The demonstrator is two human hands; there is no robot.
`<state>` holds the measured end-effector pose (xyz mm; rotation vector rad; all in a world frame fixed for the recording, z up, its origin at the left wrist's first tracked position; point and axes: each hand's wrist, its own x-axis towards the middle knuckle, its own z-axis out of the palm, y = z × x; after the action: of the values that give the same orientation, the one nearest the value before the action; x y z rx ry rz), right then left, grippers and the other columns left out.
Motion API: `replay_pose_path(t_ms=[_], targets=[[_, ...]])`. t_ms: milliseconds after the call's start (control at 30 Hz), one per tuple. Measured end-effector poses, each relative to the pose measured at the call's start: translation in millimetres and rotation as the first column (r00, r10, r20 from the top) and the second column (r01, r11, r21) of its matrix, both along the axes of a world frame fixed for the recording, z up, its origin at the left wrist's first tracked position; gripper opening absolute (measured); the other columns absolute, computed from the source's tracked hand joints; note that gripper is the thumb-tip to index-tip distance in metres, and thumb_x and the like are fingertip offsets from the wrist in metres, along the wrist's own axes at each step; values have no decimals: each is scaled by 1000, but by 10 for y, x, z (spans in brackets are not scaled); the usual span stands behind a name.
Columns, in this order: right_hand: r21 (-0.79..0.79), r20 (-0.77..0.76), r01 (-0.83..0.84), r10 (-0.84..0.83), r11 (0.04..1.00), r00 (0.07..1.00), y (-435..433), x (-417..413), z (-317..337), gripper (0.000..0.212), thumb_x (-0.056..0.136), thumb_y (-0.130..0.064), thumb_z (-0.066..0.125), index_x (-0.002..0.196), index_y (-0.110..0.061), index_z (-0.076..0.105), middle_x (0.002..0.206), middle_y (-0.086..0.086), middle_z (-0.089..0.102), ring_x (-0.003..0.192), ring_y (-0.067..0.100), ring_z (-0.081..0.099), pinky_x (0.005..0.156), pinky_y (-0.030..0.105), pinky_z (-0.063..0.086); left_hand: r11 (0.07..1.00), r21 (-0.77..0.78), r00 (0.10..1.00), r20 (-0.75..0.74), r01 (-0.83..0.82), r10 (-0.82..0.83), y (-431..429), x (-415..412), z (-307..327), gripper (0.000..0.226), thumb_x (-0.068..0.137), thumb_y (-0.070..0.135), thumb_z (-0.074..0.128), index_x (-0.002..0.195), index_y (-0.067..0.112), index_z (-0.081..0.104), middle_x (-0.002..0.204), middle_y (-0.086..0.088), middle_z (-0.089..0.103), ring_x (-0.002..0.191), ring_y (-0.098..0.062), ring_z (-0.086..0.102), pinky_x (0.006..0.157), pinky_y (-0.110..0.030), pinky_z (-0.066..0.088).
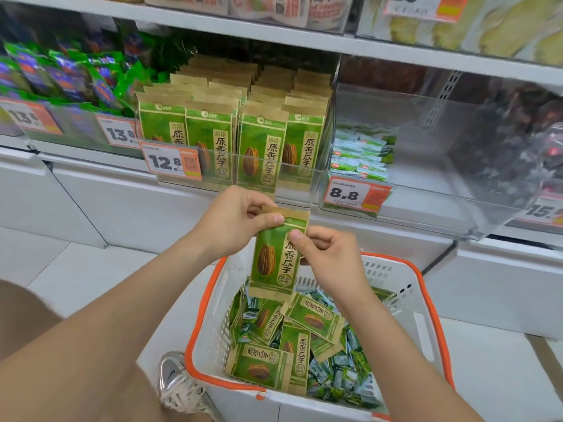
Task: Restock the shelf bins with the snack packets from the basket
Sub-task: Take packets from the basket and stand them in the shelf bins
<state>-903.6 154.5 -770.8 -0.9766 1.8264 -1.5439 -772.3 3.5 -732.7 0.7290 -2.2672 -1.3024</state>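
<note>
Two clear bins sit side by side on a white shelf (274, 35). The middle bin (243, 172) holds upright rows of green sunflower-seed packets (210, 132); the right bin (426, 184) holds a few small green sachets (362, 156) at its left. On the floor below, a white orange-rimmed basket (210, 330) contains loose seed packets (313, 321) lying over more sachets. One held packet (274, 260) hangs upright above the basket, just below the middle bin. The left hand (234, 220) pinches its top edge; the right hand (332, 254) pinches its right side. A price tag (170, 161) reads 12.8.
</note>
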Motion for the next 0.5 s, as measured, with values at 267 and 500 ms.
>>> replay_pose_path(t_ms=[267, 500], targets=[[-124, -226, -60, 30, 991, 974, -84, -115, 428, 26, 98, -29, 73, 119, -37, 61, 81, 15, 75, 75, 42, 70, 67, 59, 57, 989, -49, 948, -297, -139, 119, -6, -119, 241, 9, 89, 18, 83, 97, 14, 79, 87, 1, 78, 81, -17, 74, 74, -33, 62], [-596, -345, 110, -378, 795, 859, -180, -253, 1215, 24, 101, -5, 63, 116, -14, 47, 92, 2, 71, 83, 19, 71, 66, 30, 50, 778, -478, 898, -363, -408, 248, -121, -225, 339, 17, 105, 16, 58, 119, 17, 68, 111, 5, 67, 104, -13, 62, 91, -36, 52]])
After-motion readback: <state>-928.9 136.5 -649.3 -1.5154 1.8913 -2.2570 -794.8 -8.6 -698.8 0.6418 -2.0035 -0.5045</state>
